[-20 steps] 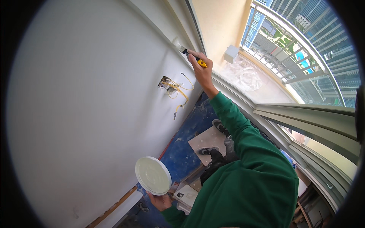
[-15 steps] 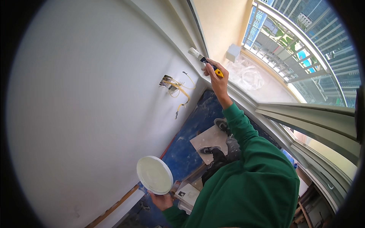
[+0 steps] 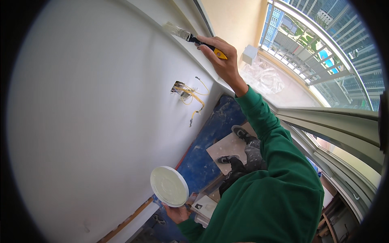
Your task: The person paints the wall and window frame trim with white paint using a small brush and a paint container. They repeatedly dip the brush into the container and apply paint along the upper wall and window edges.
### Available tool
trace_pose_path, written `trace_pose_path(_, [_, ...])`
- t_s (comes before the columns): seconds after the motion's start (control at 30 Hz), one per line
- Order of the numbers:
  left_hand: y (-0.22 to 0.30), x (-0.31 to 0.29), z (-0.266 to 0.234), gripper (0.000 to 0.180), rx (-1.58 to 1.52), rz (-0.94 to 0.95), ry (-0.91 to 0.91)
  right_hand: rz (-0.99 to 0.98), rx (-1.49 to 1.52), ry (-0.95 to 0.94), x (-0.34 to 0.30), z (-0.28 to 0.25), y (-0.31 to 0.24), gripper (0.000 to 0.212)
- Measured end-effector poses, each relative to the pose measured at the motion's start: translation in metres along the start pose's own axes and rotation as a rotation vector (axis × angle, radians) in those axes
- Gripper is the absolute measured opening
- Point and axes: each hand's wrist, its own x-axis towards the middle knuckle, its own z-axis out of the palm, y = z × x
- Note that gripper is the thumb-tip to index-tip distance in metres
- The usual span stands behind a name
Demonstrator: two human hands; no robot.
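My right hand (image 3: pixel 222 56) is closed round the black and yellow handle of a paintbrush (image 3: pixel 194 39). White paint coats its bristles, which lie against the pale strip (image 3: pixel 152 18) where the white wall (image 3: pixel 89 105) meets the window frame. Lower down, my left hand (image 3: pixel 176 212) grips a round white bucket lid (image 3: pixel 169 186) from below by its near edge. The lid is tilted toward me, with pale paint smeared over its inner face. Part of the left fingers is hidden behind the lid.
Yellow wires (image 3: pixel 193 96) hang out of an open wall box. Blue sheeting (image 3: pixel 202 166) covers the floor, and my shoes stand on a light board (image 3: pixel 221 152). A window frame (image 3: pixel 324 127) runs along the right, with a balcony railing (image 3: pixel 320 36) and plastic sheeting (image 3: pixel 263 77) beyond.
My right hand has moved up and to the left with the paintbrush along the strip by the window frame. The lid in my left hand has shifted only slightly in the picture.
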Motion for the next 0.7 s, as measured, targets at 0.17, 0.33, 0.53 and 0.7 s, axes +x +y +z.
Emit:
trace_pose_path(0.17, [0.003, 0.002, -0.019, 0.059, -0.037, -0.065, -0.164, 0.206, -0.118, -0.055, -0.039, -0.002, 0.055, 0.023])
trace_pose_path(0.33, [0.004, 0.002, -0.017, 0.058, -0.008, -0.052, -0.163, 0.39, -0.133, -0.033, -0.059, -0.018, 0.055, 0.022])
trace_pose_path(0.53, [-0.003, 0.007, 0.001, 0.052, 0.0, 0.005, -0.015, 0.216, -0.015, -0.023, 0.009, 0.004, 0.009, 0.023])
trace_pose_path(0.7, [-0.007, 0.009, 0.011, 0.053, 0.02, 0.018, 0.014, 0.113, 0.393, 0.1, 0.0, 0.009, 0.01, 0.025])
